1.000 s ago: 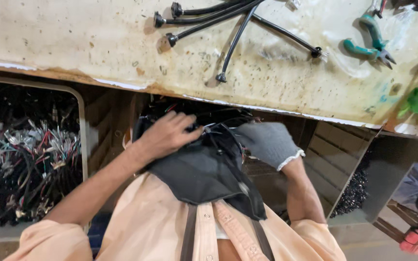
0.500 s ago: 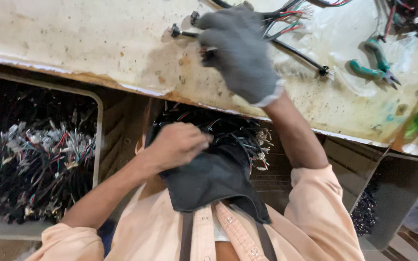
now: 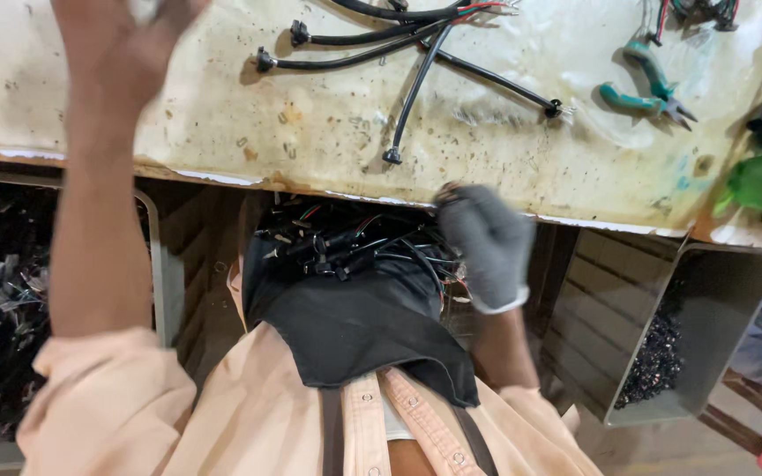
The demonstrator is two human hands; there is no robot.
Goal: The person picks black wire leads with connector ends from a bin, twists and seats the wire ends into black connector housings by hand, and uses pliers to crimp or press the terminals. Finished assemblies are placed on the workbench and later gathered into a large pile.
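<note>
Looking down, I see a worn, stained cream workbench (image 3: 222,123) filling the top of the view, with my peach shirt (image 3: 249,414) below it. A dark apron (image 3: 354,326) hangs from my chest and forms a pouch, which holds a tangle of black cables (image 3: 337,242) with small plugs and some coloured wires. To my left a bin (image 3: 2,300) holds more wire bundles; to my right a grey bin (image 3: 663,344) holds small black parts. My bare left hand (image 3: 121,35) is raised over the bench, blurred, so I cannot tell its grip. My gloved right hand (image 3: 487,242) is curled at the pouch's edge, touching the cables; whether it grips any I cannot tell. Loose black cables (image 3: 416,62) and green pliers (image 3: 650,88) lie on the bench.
</note>
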